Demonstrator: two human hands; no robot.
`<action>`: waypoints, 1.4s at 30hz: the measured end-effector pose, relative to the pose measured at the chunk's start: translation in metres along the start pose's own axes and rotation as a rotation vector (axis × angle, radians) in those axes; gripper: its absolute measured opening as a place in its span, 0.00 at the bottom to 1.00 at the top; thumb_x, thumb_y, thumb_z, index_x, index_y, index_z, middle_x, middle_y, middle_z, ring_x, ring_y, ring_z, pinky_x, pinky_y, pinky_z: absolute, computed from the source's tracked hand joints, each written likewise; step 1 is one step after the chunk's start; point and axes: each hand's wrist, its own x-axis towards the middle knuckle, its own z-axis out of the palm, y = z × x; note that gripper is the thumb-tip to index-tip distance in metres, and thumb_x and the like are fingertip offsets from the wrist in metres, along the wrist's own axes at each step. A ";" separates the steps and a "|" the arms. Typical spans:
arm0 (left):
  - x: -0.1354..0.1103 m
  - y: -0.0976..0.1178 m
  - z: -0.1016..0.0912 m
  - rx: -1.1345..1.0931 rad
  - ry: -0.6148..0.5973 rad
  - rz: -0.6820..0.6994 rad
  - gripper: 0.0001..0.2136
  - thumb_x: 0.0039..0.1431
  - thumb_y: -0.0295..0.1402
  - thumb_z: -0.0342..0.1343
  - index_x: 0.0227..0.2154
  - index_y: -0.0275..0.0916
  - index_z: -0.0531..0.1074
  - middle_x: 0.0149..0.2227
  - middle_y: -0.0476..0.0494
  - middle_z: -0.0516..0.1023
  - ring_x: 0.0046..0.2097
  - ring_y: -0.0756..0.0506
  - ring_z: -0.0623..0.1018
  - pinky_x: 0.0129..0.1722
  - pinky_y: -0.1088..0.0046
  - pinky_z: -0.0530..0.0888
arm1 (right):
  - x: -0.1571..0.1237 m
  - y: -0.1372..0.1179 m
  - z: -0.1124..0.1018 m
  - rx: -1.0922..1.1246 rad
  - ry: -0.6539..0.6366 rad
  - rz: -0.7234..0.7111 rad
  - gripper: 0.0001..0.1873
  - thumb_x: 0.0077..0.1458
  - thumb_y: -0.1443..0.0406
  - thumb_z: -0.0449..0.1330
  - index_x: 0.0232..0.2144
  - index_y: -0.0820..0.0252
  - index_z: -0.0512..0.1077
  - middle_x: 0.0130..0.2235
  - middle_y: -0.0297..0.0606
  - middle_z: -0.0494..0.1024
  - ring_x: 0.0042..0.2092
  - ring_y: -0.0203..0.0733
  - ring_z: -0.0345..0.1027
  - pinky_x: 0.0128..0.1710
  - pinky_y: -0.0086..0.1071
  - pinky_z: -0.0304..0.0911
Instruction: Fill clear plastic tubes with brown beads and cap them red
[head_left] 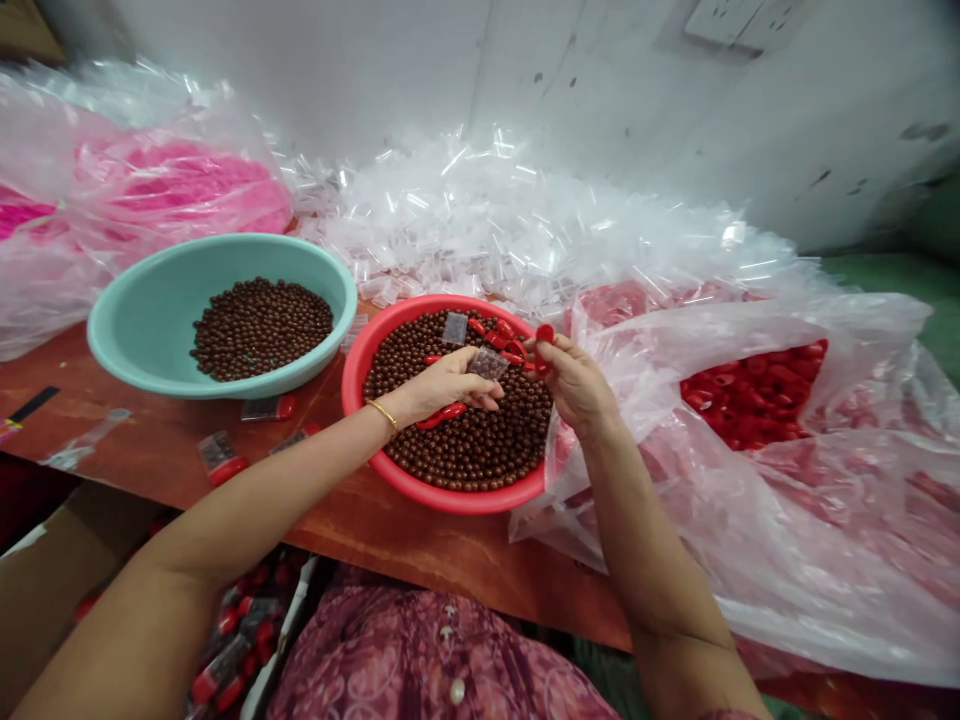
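Left fingers [480,385] hold a clear case [488,365], right fingers [564,355] a red cap [545,333], near the basin rim [472,501].

This looks like a small packing workshop. Loose parts lie in bulk: a great heap of clear plastic containers [487,225] along the far side of the reddish-brown table [420,545], a large plastic bag [847,570] of red caps [750,400] at right, bagged pink pieces [187,190] at far left. Brown beads [465,445] fill much of a red basin [355,395], with more in a turquoise basin [142,320]. Red-capped containers [225,660] are piled below the near edge, and the scuffed wall [375,70] carries socket plates [727,18].
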 end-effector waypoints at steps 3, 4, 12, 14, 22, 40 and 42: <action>0.000 0.000 -0.001 0.032 0.004 -0.017 0.09 0.48 0.20 0.52 0.34 0.35 0.63 0.27 0.50 0.76 0.26 0.54 0.76 0.30 0.78 0.70 | 0.004 0.001 0.008 -0.034 0.031 -0.058 0.15 0.38 0.55 0.67 0.28 0.55 0.70 0.28 0.30 0.75 0.30 0.35 0.69 0.28 0.28 0.66; 0.000 0.001 -0.001 0.041 0.006 -0.018 0.09 0.48 0.20 0.52 0.33 0.34 0.64 0.27 0.50 0.75 0.26 0.54 0.76 0.29 0.78 0.70 | 0.004 0.000 0.011 -0.042 0.016 -0.078 0.15 0.40 0.55 0.66 0.28 0.56 0.71 0.28 0.30 0.75 0.31 0.35 0.69 0.28 0.29 0.66; 0.003 0.001 0.001 -0.028 0.120 0.101 0.14 0.42 0.30 0.65 0.30 0.32 0.67 0.24 0.54 0.71 0.25 0.56 0.71 0.29 0.77 0.71 | -0.002 0.001 0.029 0.257 0.000 -0.019 0.17 0.33 0.56 0.71 0.24 0.58 0.71 0.27 0.28 0.77 0.27 0.31 0.68 0.29 0.26 0.66; 0.004 0.002 0.001 -0.052 0.179 0.129 0.17 0.39 0.32 0.67 0.32 0.31 0.69 0.24 0.55 0.70 0.24 0.57 0.69 0.28 0.77 0.70 | -0.006 0.005 0.034 0.341 0.031 0.018 0.18 0.31 0.57 0.72 0.21 0.58 0.69 0.25 0.28 0.77 0.26 0.30 0.68 0.29 0.25 0.65; 0.003 0.004 0.003 0.019 0.185 0.035 0.13 0.39 0.31 0.66 0.23 0.32 0.67 0.18 0.55 0.68 0.20 0.57 0.67 0.22 0.79 0.66 | -0.017 0.020 0.046 0.352 0.134 -0.071 0.19 0.34 0.60 0.70 0.21 0.57 0.63 0.28 0.27 0.77 0.32 0.32 0.71 0.34 0.27 0.65; -0.005 0.012 0.001 0.254 0.017 0.030 0.13 0.43 0.36 0.62 0.20 0.34 0.65 0.17 0.55 0.67 0.20 0.56 0.66 0.21 0.79 0.64 | -0.018 -0.010 -0.022 -1.375 -0.277 -1.089 0.12 0.59 0.67 0.52 0.42 0.53 0.72 0.40 0.35 0.80 0.44 0.40 0.71 0.57 0.44 0.56; -0.004 0.010 0.000 0.231 0.040 0.054 0.14 0.41 0.37 0.64 0.23 0.34 0.65 0.19 0.55 0.67 0.21 0.56 0.67 0.23 0.78 0.64 | -0.021 -0.008 -0.025 -1.303 -0.265 -1.025 0.13 0.60 0.66 0.52 0.45 0.56 0.71 0.38 0.39 0.80 0.38 0.38 0.72 0.45 0.36 0.66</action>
